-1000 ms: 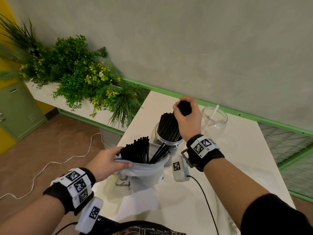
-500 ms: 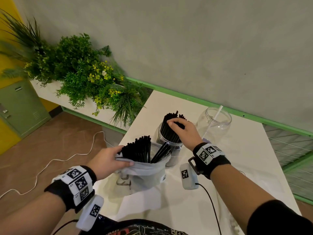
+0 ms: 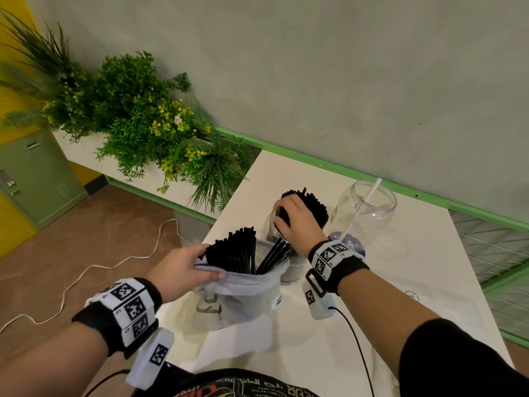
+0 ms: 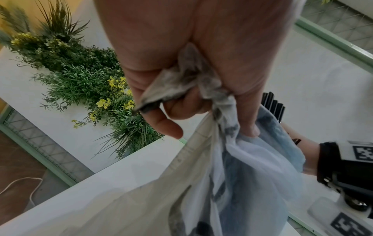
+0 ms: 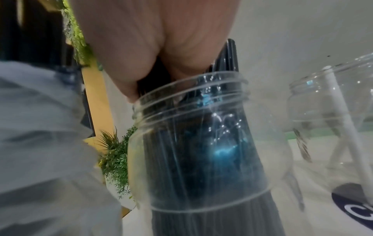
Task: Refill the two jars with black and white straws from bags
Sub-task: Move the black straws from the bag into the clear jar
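1. In the centre of the head view, the right hand (image 3: 297, 219) is curling its fingers round a bunch of black straws (image 3: 313, 209) standing in the near jar (image 5: 191, 143); how tightly it is gripping cannot be told, since the right-wrist view is blurred.
2. Lower left of centre, the left hand (image 3: 183, 267) is pinching the gathered rim of the pale bag (image 3: 243, 293), with more black straws (image 3: 234, 250) sticking up out of it; the left-wrist view is showing fabric bunched between thumb and fingers.
3. To the right, the second jar (image 3: 369, 213) is standing just beside the first, holding a single white straw (image 3: 369, 199).
4. Judging the risk: the near jar is looking crowded, so pressing the bunch down could be splaying straws over the rim or tipping the jar toward its neighbour.
5. The bag is leaning against the jar; if the left hand is letting go, its loose straws could be spilling across the white table (image 3: 429, 267).
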